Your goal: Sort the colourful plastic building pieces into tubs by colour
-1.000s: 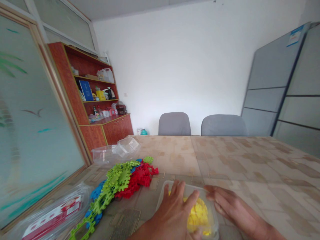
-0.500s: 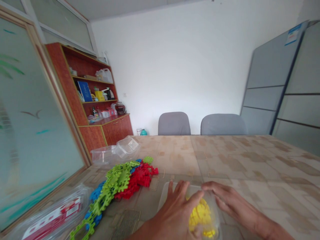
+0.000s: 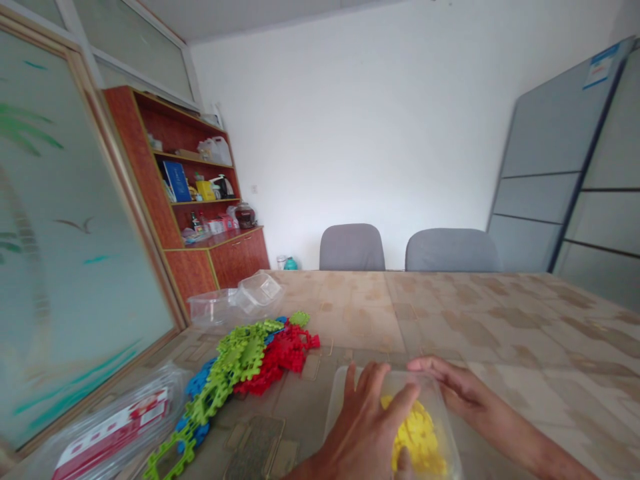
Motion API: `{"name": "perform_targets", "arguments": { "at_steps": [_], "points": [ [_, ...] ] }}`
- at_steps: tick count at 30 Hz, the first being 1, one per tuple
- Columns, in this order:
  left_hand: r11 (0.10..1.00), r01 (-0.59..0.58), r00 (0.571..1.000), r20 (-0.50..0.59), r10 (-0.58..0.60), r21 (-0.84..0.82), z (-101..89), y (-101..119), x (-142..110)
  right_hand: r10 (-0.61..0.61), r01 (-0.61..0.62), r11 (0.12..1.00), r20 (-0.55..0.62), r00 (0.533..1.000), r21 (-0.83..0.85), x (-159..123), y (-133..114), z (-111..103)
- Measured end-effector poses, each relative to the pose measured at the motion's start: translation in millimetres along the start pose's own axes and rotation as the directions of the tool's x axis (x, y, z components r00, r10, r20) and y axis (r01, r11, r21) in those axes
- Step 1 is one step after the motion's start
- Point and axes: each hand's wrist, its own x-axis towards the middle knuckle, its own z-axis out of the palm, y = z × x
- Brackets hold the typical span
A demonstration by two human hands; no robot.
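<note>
Left hand [image 3: 367, 427]: spread open across the clear container [image 3: 337, 390]
Right hand [image 3: 460, 383]: at the far-right rim — fingers straighter than a second ago, grip unclear
Yellow pieces [image 3: 420, 433]: still contained — box on the counter [image 3: 500, 320]

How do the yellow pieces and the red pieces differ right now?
The yellow pieces sit in the box; the red pieces lie loose on the table. The left hand partly hides the yellow pieces; no hand touches the red pieces. Both are brightly coloured and clumped together.
</note>
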Motion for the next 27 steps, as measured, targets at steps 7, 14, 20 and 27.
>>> {"name": "perform_targets", "arguments": {
  "at_steps": [7,14,20,27],
  "points": [
    [1.0,-0.009,1.0,0.02,0.01,-0.022,8.6,-4,2,0.017,-0.016,0.998,-0.031,0.999,0.053,6,9,8],
    [1.0,-0.012,0.998,0.054,0.012,-0.001,-12.2,-7,-3,0.003,-0.002,0.999,-0.015,1.0,0.038,9,18,19],
    [0.98,0.194,0.967,0.175,-0.183,-0.044,-29.8,-23,-5,-0.021,0.014,0.997,-0.092,0.996,-0.081,8,23,18],
    [0.96,0.264,0.964,0.037,-0.262,-0.091,-12.8,-11,-4,-0.083,0.067,0.962,-0.048,0.995,-0.263,7,15,9]
  ]
}}
